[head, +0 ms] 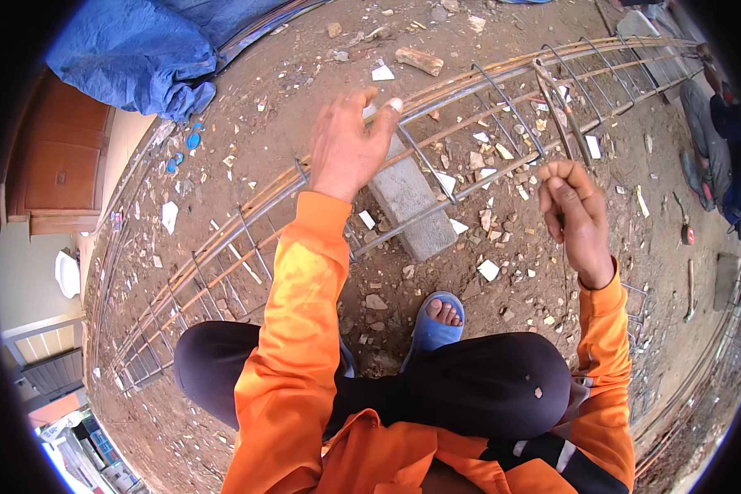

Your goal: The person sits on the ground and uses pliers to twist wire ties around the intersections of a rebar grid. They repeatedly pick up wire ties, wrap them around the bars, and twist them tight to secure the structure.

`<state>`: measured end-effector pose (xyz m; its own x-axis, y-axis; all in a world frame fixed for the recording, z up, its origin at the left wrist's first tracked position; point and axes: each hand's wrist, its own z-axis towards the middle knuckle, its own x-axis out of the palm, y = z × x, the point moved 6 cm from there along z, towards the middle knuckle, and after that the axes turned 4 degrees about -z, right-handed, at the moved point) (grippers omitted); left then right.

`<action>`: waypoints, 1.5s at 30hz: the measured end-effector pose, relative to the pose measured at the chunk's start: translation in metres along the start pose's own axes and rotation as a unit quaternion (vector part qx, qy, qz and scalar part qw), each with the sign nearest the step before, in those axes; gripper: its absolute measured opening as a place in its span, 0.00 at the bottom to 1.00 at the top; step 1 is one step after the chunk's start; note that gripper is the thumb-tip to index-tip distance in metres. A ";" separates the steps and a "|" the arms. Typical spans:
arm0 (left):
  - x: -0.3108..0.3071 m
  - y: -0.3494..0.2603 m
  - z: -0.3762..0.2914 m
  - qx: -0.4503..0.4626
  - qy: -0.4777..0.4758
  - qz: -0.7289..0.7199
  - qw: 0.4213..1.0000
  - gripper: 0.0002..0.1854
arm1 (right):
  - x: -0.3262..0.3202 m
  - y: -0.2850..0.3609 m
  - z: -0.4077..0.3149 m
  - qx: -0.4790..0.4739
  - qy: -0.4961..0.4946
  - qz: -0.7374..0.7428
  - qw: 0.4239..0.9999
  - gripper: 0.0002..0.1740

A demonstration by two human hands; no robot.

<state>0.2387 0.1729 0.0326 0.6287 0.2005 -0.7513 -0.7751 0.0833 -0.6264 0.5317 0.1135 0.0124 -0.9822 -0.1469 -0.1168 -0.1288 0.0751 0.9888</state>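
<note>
A long rebar cage (pixel 432 210) of lengthwise bars and square stirrups lies across the ground, resting on a grey concrete block (pixel 410 197). My left hand (pixel 358 136) is over the cage's far bars, thumb and fingers apart, with nothing seen between them; whether it touches the bars cannot be told. On the near side, my right hand (pixel 571 210) has its fingers pinched together, and a thin dark wire (pixel 565 278) hangs below it. Just beyond that hand, steel pincers (pixel 559 111) with long handles lean on the cage.
A person (pixel 710 136) is at the cage's right end. A tape measure (pixel 688 234) and a hammer (pixel 691 290) lie at the right. Blue tarpaulin (pixel 142 55) covers the upper left, near a wooden cabinet (pixel 65 154). Tile shards (pixel 488 270) and stones litter the dirt.
</note>
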 end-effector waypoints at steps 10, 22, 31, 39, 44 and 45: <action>0.078 0.088 0.022 0.037 0.024 0.026 0.999 0.23 | 0.094 -0.155 -0.005 -0.076 -0.062 -0.172 0.980 0.25; 0.090 0.086 0.058 -0.006 0.144 -0.005 0.990 0.23 | 0.097 -0.149 0.002 -0.006 -0.012 -0.194 0.981 0.26; 0.089 0.086 0.059 0.010 0.141 -0.009 0.990 0.23 | 0.097 -0.146 0.001 -0.017 0.005 -0.227 0.974 0.27; 0.075 -0.002 -0.015 -0.007 -0.004 -0.349 0.937 0.24 | 0.036 -0.080 -0.045 0.098 -0.123 -0.139 0.978 0.24; 0.080 -0.083 -0.043 0.023 0.137 -0.523 0.841 0.24 | 0.046 -0.023 -0.039 -0.017 0.000 -0.291 0.957 0.26; 0.076 -0.084 -0.040 0.008 0.137 -0.532 0.836 0.24 | 0.049 -0.021 -0.039 0.022 0.029 -0.247 0.968 0.26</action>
<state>0.3541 0.1420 0.0197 0.9516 -0.2268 0.2074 0.2316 0.0852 -0.9691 0.4921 0.0663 -0.0106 -0.7900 -0.2317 -0.5676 -0.5879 0.0237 0.8086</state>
